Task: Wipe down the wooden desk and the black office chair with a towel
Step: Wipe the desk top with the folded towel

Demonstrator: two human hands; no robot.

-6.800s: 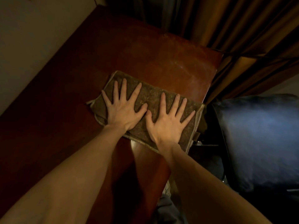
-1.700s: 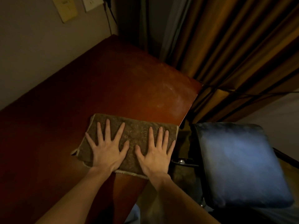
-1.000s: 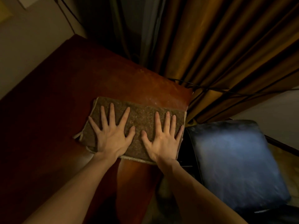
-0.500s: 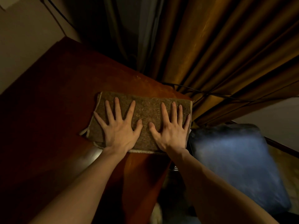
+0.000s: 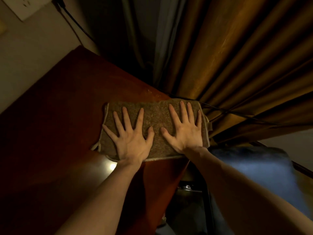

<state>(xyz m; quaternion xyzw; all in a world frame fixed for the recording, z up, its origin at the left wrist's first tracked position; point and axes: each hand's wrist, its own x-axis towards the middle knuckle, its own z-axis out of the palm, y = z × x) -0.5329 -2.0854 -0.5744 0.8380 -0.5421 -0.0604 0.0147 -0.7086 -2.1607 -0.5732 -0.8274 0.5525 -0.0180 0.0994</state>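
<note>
Hands (image 5: 130, 141) (image 5: 184, 133) flat, fingers spread, on towel (image 5: 155, 119) at desk (image 5: 67, 116) corner; overshoot probably snags cable (image 5: 225, 112).

Single head view — looks steeply down, close over desk (image 5: 55, 119) corner.

Room to my L & toward me: wooden desk (image 5: 59, 116) top runs wide that way, flat surface to slide over. Ahead-R is tight: towel (image 5: 152, 119) far-R corner sits at the desk's end under my right hand (image 5: 184, 133), w/ curtains (image 5: 228, 65) hanging just behind & a black cable (image 5: 237, 114) strung across them. Wall (image 5: 25, 56) shuts the far-L side. R of the desk edge is a narrow dark gap, then the office chair (image 5: 254, 167) seat.
</note>
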